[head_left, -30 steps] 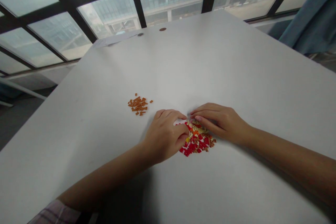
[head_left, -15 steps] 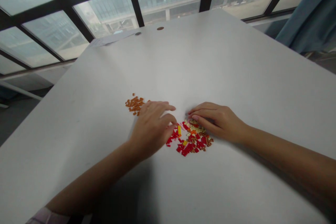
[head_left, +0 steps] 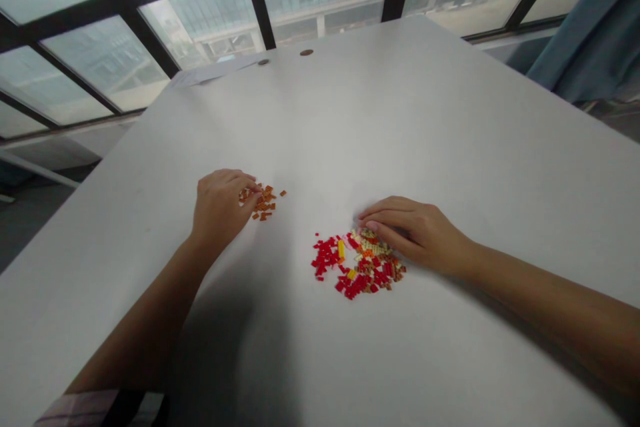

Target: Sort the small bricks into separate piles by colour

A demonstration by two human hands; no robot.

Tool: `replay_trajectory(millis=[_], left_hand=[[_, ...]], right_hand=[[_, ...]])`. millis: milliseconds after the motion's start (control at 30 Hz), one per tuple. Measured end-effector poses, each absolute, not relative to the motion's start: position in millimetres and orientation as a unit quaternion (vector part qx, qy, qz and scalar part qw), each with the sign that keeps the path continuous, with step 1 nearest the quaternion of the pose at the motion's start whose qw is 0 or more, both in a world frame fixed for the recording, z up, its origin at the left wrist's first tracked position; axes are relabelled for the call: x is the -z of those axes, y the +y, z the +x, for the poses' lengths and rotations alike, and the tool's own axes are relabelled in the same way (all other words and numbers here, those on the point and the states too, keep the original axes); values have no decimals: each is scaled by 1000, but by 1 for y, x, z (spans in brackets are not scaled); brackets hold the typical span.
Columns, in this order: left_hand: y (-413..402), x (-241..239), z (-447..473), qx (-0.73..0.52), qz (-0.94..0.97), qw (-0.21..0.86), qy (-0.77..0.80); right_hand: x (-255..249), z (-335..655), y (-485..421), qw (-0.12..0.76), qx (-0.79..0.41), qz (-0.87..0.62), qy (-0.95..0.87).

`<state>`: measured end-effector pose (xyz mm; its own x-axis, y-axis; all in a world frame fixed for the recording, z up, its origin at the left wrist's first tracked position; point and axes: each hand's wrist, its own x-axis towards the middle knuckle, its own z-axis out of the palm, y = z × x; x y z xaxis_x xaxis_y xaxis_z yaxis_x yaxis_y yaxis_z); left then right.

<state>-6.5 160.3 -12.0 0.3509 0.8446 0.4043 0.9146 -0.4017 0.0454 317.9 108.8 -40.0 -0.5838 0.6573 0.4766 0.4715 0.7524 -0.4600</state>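
My left hand (head_left: 225,203) is at the left side of a small pile of orange-brown building bricks (head_left: 266,205). Its thumb and forefinger come together over the pile's upper edge; whatever is between them is too small to name. My right hand (head_left: 417,230) rests at the upper right of a mixed pile of building bricks (head_left: 363,280), mostly red with cream, orange, brown and yellow ones. Its fingers are pressed together with the thumb against them, and the fingertips hide what they may hold. One yellow brick (head_left: 341,249) lies among the red ones.
Both piles lie on a white table (head_left: 350,127). A sheet of paper (head_left: 215,72) lies at its far left edge, near two round discs, one grey (head_left: 263,62) and one brown (head_left: 307,53). Behind are dark-framed windows and a blue curtain (head_left: 583,40) at right.
My left hand has swung left from beside the mixed pile to the orange-brown pile, and its fingers have drawn together. The right hand has stayed in place.
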Motion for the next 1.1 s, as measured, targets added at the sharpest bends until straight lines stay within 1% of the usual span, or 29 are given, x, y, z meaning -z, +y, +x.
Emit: replay_trajectory(millis=[133,300,467,533,600,833,1100], left_hand=[[161,12,-8,186,-821,100,-530],[147,7,10,224,-835,87,-495],[109,5,53,225,-898,18,-378],[95,6,68,201,-929,13,-311],[84,8,78,180,-942,24,-281],[79,19,84,186,-939,46,-284],[82,12,78,174,-937,1,-302]], right_hand=[[40,318,108,322,-143,-322,-879],[39,318,107,320,-138,-323,-880],[38,318,108,317,-141,-319,-882],[38,317,108,315,-143,-322,-881],[39,317,108,317,-143,-322,-880],[40,318,109,324,-132,-315,-882],[39,318,109,315,-136,-323,-882]])
